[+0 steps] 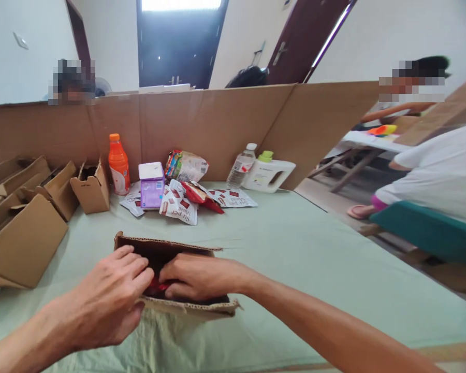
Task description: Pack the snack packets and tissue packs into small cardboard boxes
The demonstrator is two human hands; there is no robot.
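An open cardboard box stands on the green cloth in front of me. My left hand is curled over its near left side, thumb outside and fingertips inside the opening. Down in the box, my right hand has its fingers closed against a shiny red packet. Both hands hide most of that packet, so its kind does not show. Behind the box lie white Su-per Meal pouches, a red snack bag, a purple pack and a colourful bag.
An orange drink bottle, a clear bottle and a white jug stand along the cardboard partition. Several cardboard boxes crowd the left side. Other people sit beyond the partition and at the right, near a teal chair.
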